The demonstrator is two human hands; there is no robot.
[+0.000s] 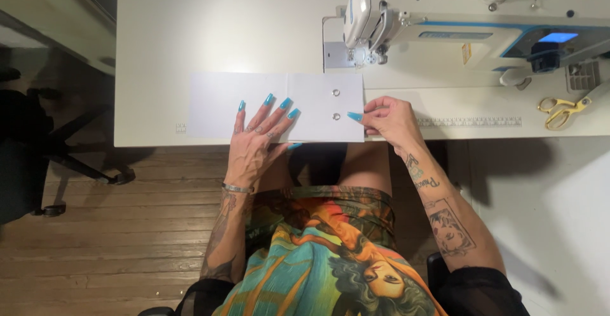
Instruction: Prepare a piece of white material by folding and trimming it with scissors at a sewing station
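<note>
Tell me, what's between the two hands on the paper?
Between the left hand and right hand, the head view shows white paper with two metal eyelets.

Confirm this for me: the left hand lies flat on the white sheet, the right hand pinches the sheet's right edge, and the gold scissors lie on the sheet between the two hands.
Not quite. The head view shows the gold scissors lying far right on the table, off the white sheet. The rest holds: left hand flat on the sheet, right hand pinching its right edge.
</note>
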